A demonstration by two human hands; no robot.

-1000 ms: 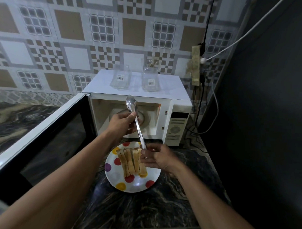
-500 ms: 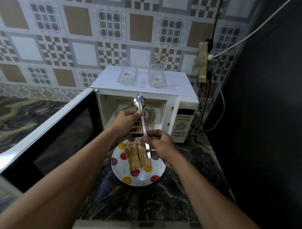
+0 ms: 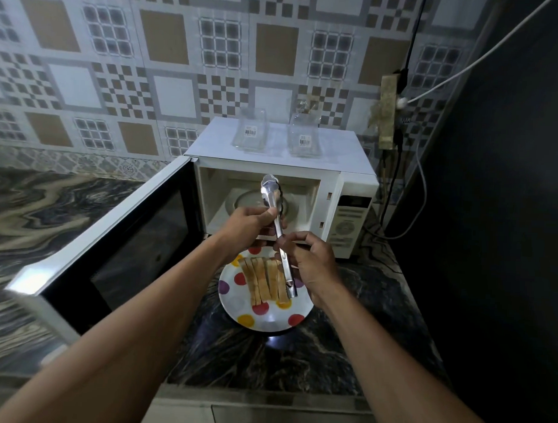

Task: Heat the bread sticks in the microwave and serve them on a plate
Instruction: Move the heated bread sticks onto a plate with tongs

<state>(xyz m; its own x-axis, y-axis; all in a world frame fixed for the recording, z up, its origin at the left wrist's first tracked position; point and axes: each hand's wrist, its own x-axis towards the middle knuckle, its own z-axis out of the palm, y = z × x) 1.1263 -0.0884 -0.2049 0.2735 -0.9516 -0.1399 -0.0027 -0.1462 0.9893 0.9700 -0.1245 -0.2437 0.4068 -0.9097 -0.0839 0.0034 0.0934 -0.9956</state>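
Observation:
Several toasted bread sticks [image 3: 262, 282] lie side by side on a white plate with coloured dots [image 3: 236, 301], on the dark marble counter in front of the white microwave [image 3: 348, 188]. Its door [image 3: 118, 237] stands wide open to the left, and the glass turntable [image 3: 249, 200] inside looks bare. Metal tongs [image 3: 278, 230] are held nearly upright above the plate, tips up. My left hand [image 3: 248, 224] grips them near the upper part. My right hand [image 3: 310, 263] holds the lower end, fingers curled round it.
Two clear glass containers [image 3: 250, 131] [image 3: 304, 138] stand on top of the microwave. A power strip [image 3: 388, 114] with cables hangs on the tiled wall at the right, beside a dark wall. Marble counter [image 3: 298, 357] stretches toward me and to the left behind the door.
My right hand has closed round the lower end of the tongs and risen with them. The view has shifted, so the plate and microwave sit lower and more to the right.

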